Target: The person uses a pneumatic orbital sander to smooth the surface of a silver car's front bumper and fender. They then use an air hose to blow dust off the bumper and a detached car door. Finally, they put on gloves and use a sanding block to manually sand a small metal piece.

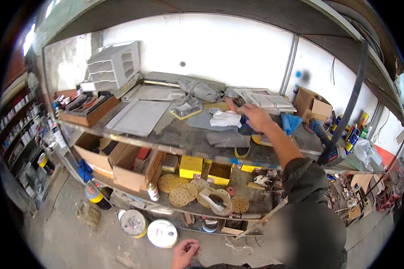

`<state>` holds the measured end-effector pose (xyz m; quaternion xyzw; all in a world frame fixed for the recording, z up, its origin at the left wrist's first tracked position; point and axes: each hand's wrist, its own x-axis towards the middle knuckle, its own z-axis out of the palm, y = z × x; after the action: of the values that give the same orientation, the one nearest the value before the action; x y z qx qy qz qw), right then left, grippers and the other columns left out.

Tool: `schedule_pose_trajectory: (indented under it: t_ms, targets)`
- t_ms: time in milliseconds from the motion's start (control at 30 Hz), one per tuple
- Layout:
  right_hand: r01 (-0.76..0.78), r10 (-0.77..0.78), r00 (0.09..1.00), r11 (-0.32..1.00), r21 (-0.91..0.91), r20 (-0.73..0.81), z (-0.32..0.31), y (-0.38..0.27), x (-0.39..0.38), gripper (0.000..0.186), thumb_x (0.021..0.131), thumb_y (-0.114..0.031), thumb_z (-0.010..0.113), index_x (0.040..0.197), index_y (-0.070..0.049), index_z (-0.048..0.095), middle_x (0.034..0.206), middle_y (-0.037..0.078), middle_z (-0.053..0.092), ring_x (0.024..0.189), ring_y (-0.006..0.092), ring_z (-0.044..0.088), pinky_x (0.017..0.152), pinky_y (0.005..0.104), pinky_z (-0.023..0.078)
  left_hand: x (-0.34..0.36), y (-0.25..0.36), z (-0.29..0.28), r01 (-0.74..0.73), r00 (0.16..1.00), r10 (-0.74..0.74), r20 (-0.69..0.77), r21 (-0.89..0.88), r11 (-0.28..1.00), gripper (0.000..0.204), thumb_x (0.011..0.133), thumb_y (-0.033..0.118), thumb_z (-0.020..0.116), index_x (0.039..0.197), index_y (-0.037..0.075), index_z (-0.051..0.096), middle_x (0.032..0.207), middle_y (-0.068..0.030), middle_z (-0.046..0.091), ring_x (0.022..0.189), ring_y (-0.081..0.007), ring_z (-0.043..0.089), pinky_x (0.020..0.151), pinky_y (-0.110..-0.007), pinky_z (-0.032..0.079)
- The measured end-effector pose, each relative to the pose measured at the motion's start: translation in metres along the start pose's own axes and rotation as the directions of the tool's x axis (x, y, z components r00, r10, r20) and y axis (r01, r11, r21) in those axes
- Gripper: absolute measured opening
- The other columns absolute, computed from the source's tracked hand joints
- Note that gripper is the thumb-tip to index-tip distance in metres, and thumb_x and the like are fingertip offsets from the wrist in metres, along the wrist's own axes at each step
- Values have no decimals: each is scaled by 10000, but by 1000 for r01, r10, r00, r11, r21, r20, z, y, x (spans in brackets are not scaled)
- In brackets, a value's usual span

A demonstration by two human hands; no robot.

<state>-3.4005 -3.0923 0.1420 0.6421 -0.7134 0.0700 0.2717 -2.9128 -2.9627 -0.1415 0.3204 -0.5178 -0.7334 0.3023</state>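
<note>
My right hand point(255, 116) reaches over the middle shelf point(300, 148), its fingers apart and slightly bent above a crumpled white cloth point(224, 119), near an orange piece point(230, 103); whether it touches either is unclear. Around them lie a stack of newspapers point(265, 99), a blue cloth point(290, 123), flat grey sheets point(222, 139) and a yellow-edged pad point(184, 110). My left hand point(186, 251) hangs low at the bottom edge with fingers curled closed; what they hold, if anything, is hidden.
Below are cardboard boxes point(128, 172), yellow boxes point(191, 167) and sanding discs point(179, 197). Pails point(161, 231) stand on the floor. A dark upright point(345, 116) rises at right, under an upper shelf point(327, 18). Shelves of cans point(20, 116) line the left. A blurred patch covers the lower right.
</note>
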Motion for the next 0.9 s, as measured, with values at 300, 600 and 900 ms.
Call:
schedule_pose_trajectory:
  t_ms: [300,600,900]
  targets:
    - [-46,48,999,991,127,-10,24,2,41,331,821,-219,693,1130,-104,659,1065,122,673,1013,355,621,867,464,511,119,56,-31,29,970,-81,228,223,974,157,931,29,614,1071,-43,618,869,-64,692,760,-93,634,684,-234,521]
    - [-116,415,878,669,734,-240,-131,-55,-79,132,856,-56,569,922,56,595,860,65,568,826,117,555,729,253,441,114,-149,-127,4,893,-361,267,800,600,275,881,298,681,874,27,726,736,-84,707,719,-138,667,690,-313,527]
    - [-367,690,675,9,930,260,-117,-105,-393,229,763,-178,637,830,41,629,888,122,647,790,185,601,731,304,463,41,-210,-136,570,409,-785,466,542,618,306,877,203,669,1067,-35,693,930,-67,725,854,-137,663,776,-365,536]
